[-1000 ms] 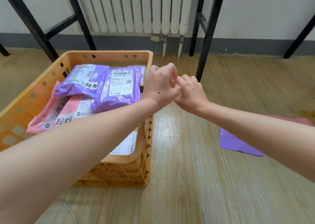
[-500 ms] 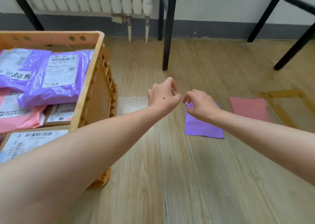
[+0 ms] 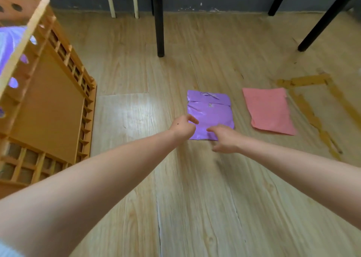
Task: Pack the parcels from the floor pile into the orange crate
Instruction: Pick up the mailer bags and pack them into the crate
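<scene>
Purple plastic parcel (image 3: 210, 113) lies flat on the wooden floor (image 3: 195, 198), a pink parcel (image 3: 268, 110) just beside it. Both arms stretch forward; the left hand (image 3: 182, 128) and right hand (image 3: 224, 138) reach its near edge, fingers loosely spread and holding nothing, contact unclear. Well apart to the left stands the orange crate (image 3: 48, 100), purple showing inside.
</scene>
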